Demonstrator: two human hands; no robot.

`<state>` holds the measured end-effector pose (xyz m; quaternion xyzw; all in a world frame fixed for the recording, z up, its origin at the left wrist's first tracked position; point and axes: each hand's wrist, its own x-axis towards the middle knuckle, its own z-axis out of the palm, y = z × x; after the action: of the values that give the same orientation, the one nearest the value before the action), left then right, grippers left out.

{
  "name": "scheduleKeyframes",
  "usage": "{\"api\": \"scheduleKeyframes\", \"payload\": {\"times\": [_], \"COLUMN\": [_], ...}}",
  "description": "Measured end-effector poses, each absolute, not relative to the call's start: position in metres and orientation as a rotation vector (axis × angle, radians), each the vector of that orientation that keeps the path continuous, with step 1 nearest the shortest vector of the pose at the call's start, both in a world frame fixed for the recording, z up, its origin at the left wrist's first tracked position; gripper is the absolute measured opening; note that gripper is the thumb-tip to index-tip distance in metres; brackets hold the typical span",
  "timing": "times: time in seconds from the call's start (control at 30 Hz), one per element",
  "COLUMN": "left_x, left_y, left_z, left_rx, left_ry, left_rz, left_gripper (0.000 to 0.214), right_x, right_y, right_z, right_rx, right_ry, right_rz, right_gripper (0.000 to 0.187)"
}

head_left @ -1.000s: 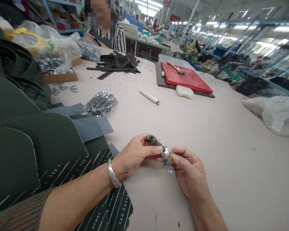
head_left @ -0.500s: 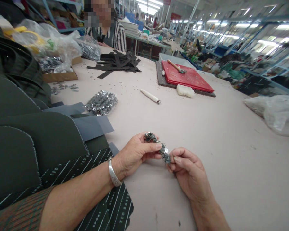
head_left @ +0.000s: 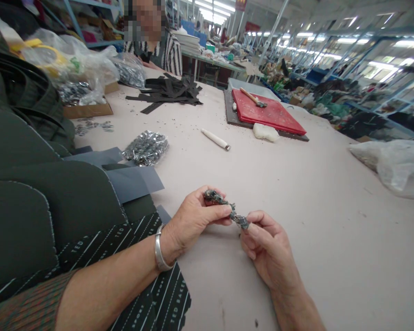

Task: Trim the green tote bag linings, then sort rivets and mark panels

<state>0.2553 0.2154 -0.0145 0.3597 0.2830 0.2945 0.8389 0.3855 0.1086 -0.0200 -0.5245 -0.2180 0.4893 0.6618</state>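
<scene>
A clump of small metal pieces [head_left: 240,220] hangs together as a short, knobbly strand, dark grey with a few brighter silvery glints. It is narrow and uneven, slanting down from its upper left end to its lower right end. The left hand [head_left: 189,219] pinches it around the middle, the thumb lying across it and hiding part of its length; the lower right end meets the fingertips of the right hand [head_left: 271,246]. The strand is over the table [head_left: 331,220], well apart from its far edge. The single pieces are too small and blurred to make out their exact shape.
</scene>
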Motion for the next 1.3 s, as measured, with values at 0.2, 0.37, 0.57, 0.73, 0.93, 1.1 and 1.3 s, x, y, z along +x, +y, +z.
{"api": "scheduleKeyframes", "payload": {"times": [0.2, 0.37, 0.57, 0.73, 0.93, 1.1, 1.3], "left_x": [0.256, 0.256, 0.256, 0.256, 0.253, 0.254, 0.254], "left_y": [0.216, 0.217, 0.220, 0.218, 0.216, 0.218, 0.222], "left_z": [-0.011, -0.012, -0.013, -0.012, -0.020, -0.019, -0.009], "left_rx": [0.906, 0.906, 0.682, 0.712, 0.884, 0.861, 0.699], "left_ry": [0.651, 0.645, 0.649, 0.606, 0.562, 0.568, 0.571], "left_rz": [0.641, 0.655, 0.756, 0.713, 0.669, 0.661, 0.734], "left_gripper": [0.028, 0.027, 0.034, 0.034, 0.028, 0.028, 0.035], "right_x": [0.387, 0.388, 0.384, 0.380, 0.382, 0.382, 0.388], "right_y": [0.106, 0.107, 0.109, 0.112, 0.113, 0.109, 0.104], "right_z": [-0.033, -0.025, -0.014, -0.016, -0.022, -0.029, -0.023], "right_rx": [-1.335, -1.235, -1.196, -1.231, -1.253, -1.339, -1.567], "right_ry": [-0.647, -0.530, -0.425, -0.413, -0.449, -0.554, -0.716], "right_rz": [1.017, 1.030, 1.207, 1.268, 1.241, 1.188, 0.913], "right_gripper": [0.022, 0.022, 0.020, 0.026, 0.026, 0.026, 0.024]}}
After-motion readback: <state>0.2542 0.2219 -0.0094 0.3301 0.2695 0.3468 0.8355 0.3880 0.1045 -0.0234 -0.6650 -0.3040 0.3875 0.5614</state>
